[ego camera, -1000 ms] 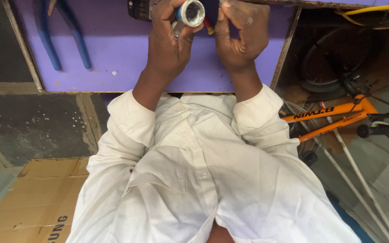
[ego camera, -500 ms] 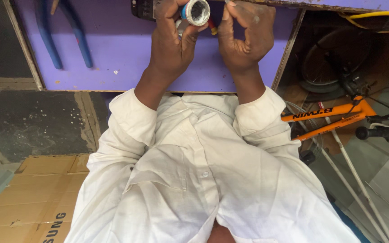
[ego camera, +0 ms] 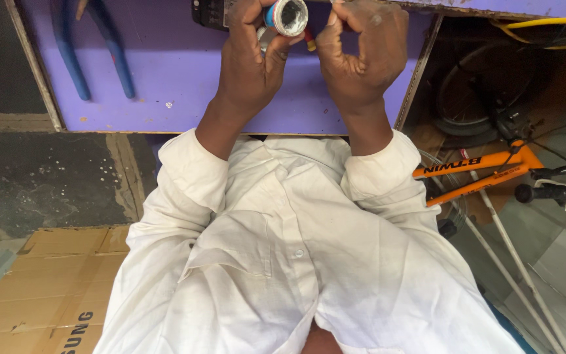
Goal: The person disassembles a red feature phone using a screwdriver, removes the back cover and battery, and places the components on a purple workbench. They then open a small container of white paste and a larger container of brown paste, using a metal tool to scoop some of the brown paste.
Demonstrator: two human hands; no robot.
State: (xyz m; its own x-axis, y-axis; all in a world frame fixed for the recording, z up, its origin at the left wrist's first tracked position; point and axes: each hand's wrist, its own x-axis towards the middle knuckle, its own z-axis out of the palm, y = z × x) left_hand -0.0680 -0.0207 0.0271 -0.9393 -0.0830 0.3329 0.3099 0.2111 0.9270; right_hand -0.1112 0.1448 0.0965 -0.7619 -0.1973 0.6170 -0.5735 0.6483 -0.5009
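Note:
My left hand [ego camera: 251, 62] grips a small ring-shaped roll of white tape [ego camera: 289, 16] with a blue and red rim, held up over the purple tabletop [ego camera: 171, 78]. My right hand [ego camera: 365, 52] is closed close beside the roll, thumb and finger pinched near its edge; whether it pinches the tape's end I cannot tell. A small red-tipped piece [ego camera: 310, 44] shows between the hands. Both arms wear white sleeves.
Blue-handled pliers [ego camera: 93, 56] lie on the purple table at the left. A dark device [ego camera: 211, 13] sits at the top edge. An orange bicycle frame [ego camera: 486, 172] and a wheel [ego camera: 476, 85] are at the right. Flattened cardboard [ego camera: 47, 288] covers the floor at lower left.
Both hands with the tape roll have drifted slightly upward and right in view; the grip looks the same.

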